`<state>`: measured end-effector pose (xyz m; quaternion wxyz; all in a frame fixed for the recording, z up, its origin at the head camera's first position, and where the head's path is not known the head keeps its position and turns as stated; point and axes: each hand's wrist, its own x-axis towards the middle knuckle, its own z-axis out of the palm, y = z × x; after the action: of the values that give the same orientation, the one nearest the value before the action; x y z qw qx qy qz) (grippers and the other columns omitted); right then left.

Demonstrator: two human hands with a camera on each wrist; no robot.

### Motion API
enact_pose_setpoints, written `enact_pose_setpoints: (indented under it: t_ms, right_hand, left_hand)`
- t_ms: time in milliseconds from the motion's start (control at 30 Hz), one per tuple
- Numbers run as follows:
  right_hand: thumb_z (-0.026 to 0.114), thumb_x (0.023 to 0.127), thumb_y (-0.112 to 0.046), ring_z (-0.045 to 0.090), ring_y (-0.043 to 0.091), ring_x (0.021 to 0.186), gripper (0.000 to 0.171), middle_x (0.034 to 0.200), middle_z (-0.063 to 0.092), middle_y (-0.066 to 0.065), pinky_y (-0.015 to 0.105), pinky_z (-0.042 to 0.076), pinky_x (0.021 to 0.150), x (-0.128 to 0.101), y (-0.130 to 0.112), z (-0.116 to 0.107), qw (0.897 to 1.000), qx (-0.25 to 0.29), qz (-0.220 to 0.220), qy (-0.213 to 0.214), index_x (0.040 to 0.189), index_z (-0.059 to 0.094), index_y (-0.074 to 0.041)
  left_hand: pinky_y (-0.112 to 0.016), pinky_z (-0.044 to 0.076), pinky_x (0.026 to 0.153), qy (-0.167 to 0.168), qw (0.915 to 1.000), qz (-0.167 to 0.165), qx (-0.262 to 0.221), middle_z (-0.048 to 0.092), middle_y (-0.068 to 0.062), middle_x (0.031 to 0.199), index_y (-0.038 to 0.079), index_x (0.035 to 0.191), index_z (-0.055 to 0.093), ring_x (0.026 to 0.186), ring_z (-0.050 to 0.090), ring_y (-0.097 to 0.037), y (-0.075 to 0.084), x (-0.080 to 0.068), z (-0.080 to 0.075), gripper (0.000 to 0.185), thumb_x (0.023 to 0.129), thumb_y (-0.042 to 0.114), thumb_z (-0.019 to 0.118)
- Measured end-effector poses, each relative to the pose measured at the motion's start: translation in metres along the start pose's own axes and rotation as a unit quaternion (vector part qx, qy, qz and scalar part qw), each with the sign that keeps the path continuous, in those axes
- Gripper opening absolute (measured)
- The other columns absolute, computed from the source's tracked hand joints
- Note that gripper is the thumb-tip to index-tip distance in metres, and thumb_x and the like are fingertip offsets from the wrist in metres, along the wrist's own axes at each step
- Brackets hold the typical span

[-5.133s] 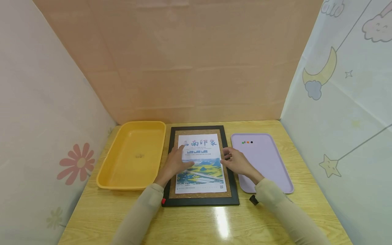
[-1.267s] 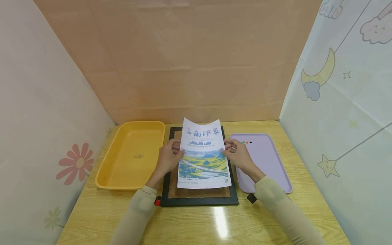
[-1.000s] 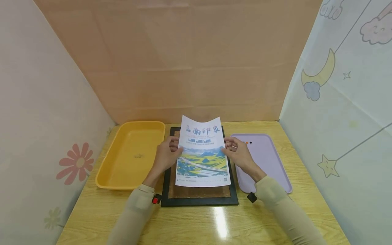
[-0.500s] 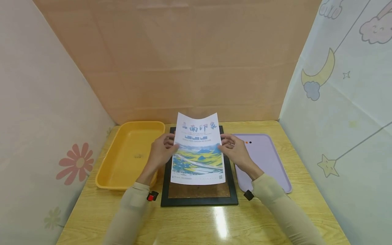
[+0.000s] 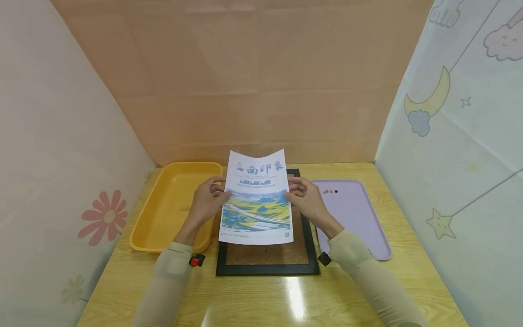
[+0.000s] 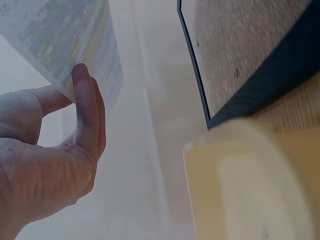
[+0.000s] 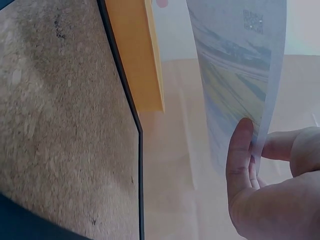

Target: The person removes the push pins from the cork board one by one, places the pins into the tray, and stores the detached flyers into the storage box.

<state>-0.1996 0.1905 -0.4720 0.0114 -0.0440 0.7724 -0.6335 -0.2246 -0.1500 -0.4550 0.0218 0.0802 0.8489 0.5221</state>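
Note:
A printed poster sheet [image 5: 257,204], with Chinese lettering above a blue, green and yellow landscape, is held up over the framed cork board [image 5: 267,258]. My left hand [image 5: 207,200] pinches its left edge between thumb and fingers. At the opposite edge my right hand [image 5: 308,200] pinches it the same way. The paper's top edge sags in the middle. In the left wrist view the poster [image 6: 75,40] hangs clear of the board, its edge between thumb and fingers. The right wrist view shows the right hand [image 7: 270,175] gripping near the printed landscape. Most of the board's upper part is hidden behind the paper.
To the left on the wooden table [image 5: 249,299] stands a yellow tray [image 5: 143,227]. A lilac tray [image 5: 355,218] lies to the right, with several small coloured pieces [image 5: 330,191] near its far end. Patterned walls close in the sides, a plain tan one the back.
Earlier the poster lay flat on the cork board with both hands beside it. Both hands have since lifted it by its edges and moved it left, uncovering the board's lower part.

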Motion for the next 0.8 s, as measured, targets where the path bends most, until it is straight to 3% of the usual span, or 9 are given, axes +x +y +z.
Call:
enact_pose_setpoints:
  t_ms: [300, 567, 800]
  right_hand:
    - [0.077, 0.106, -0.008, 0.073, 0.006, 0.096, 0.055, 0.118, 0.068, 0.007, 0.022, 0.064, 0.08, 0.009, 0.002, 0.018, 1.0, 0.011, -0.002, -0.009, 0.157, 0.058, -0.002]
    - [0.075, 0.105, -0.005, 0.073, 0.008, 0.092, 0.055, 0.119, 0.07, 0.009, 0.042, 0.071, 0.084, 0.016, 0.0, 0.037, 0.999, 0.024, 0.002, -0.022, 0.157, 0.058, -0.002]
    - [0.074, 0.106, -0.007, 0.074, 0.014, 0.1, 0.053, 0.124, 0.07, 0.015, 0.036, 0.068, 0.088, 0.023, -0.003, 0.053, 0.999, 0.021, 0.005, -0.038, 0.157, 0.059, -0.006]
  left_hand:
    - [-0.041, 0.07, 0.096, 0.002, 0.9998, -0.019, 0.01, 0.077, -0.022, 0.134, 0.011, 0.157, 0.06, 0.118, 0.081, -0.039, -0.012, 0.0, -0.017, 0.054, 0.108, 0.023, 0.078]
    - [-0.034, 0.069, 0.09, 0.003, 0.9993, -0.029, 0.022, 0.077, -0.023, 0.135, 0.01, 0.159, 0.059, 0.116, 0.081, -0.037, -0.027, -0.002, -0.033, 0.054, 0.11, 0.026, 0.077]
    - [-0.032, 0.069, 0.089, 0.003, 0.9991, -0.016, 0.039, 0.076, -0.026, 0.136, 0.007, 0.161, 0.057, 0.115, 0.081, -0.039, -0.032, -0.004, -0.051, 0.056, 0.111, 0.025, 0.075]
